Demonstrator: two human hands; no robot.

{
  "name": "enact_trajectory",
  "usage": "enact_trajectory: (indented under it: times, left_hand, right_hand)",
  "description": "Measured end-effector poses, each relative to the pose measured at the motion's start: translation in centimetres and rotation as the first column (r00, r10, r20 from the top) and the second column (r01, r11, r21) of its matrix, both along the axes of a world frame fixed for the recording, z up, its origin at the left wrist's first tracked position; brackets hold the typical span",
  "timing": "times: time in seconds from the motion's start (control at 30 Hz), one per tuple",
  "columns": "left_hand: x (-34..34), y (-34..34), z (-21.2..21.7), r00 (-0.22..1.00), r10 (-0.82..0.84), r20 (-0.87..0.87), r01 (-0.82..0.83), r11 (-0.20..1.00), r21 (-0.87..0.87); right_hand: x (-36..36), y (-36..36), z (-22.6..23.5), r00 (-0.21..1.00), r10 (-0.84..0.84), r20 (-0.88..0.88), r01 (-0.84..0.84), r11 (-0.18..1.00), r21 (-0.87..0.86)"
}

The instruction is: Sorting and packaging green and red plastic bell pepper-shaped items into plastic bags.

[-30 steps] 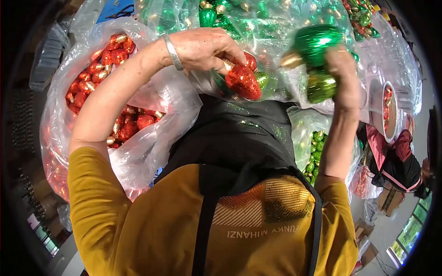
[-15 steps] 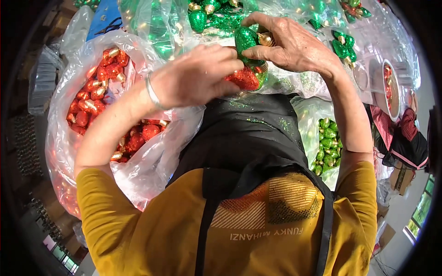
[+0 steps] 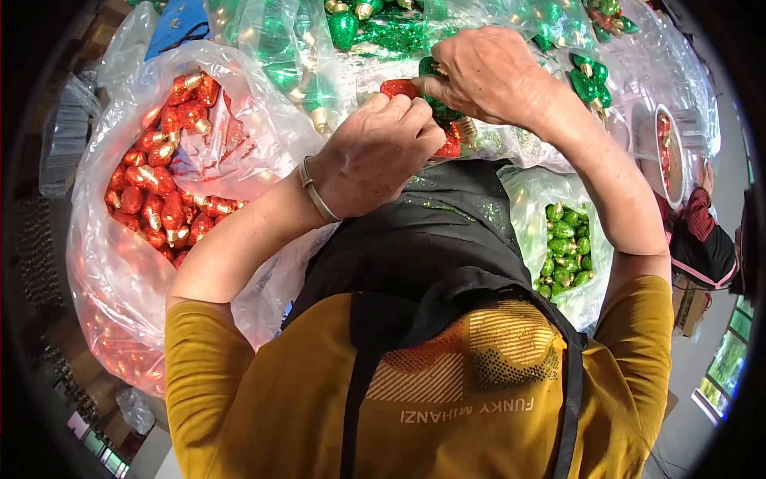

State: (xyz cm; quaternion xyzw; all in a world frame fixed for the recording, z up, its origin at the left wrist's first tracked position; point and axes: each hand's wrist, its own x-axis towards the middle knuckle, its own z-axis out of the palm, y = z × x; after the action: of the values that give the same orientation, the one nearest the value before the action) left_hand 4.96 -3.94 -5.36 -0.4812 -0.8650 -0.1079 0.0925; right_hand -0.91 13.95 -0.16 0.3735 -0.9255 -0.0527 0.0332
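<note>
**A:** What's in hand right now?

**B:** Two glittered bulb-shaped ornaments, held together in front of the chest. The red ornament [image 3: 447,144] sits in the left hand [image 3: 375,152], which is curled tightly round it, so only its ends peek out past the knuckles. The green ornament [image 3: 437,102] is pinched in the fingertips of the right hand [image 3: 487,72], pressed right against the red one. Both hands are closed on their pieces — neither is spread wide.

**A:** So which step would you call it?

**B:** My judgement: pairing or joining a red piece with a green one, mid-way through. The gold cap [image 3: 467,128] of one bulb shows just below the right fingers, though I cannot tell which ornament it belongs to or whether anything links the two.

**A:** And what does the next move ask for?

**B:** Probably a steady pinch and fine finger work at the cap ends — glitter surfaces are slippery and shed easily; the black apron [image 3: 447,239] is already speckled.

**A:** What lies around?

**B:** To the left, a large clear bag of red ornaments [image 3: 159,184], wide open. Above the hands, clear bags of green ornaments [image 3: 343,28]. Lower right, a smaller bag of green pieces [image 3: 566,247]. Far right, another person's sleeve [image 3: 702,215] near a white bowl [image 3: 666,148].
</note>
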Motion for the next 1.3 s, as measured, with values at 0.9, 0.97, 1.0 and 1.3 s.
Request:
enact_trajectory:
  times: [0.9,0.97,1.0,1.3]
  left_hand:
    - [0.2,0.4,-1.9,0.996,0.086,0.009,-0.086,0.989,0.122]
    - [0.2,0.4,-1.7,0.994,0.091,-0.053,-0.084,0.989,0.122]
    - [0.2,0.4,-1.6,0.992,0.093,-0.084,-0.083,0.989,0.12]
    - [-0.1,0.8,-1.8,0.999,0.034,0.009,-0.035,0.995,0.099]
  right_hand:
    - [-2.2,0.6,0.4,0.929,0.348,0.124,-0.295,0.901,-0.318]
    - [-1.5,0.7,0.6,0.937,0.3,0.178,-0.249,0.933,-0.262]
    - [-1.4,0.7,0.7,0.933,0.264,0.243,-0.181,0.932,-0.314]
    - [-1.6,1.0,0.8,0.899,0.331,0.285,-0.228,0.913,-0.339]
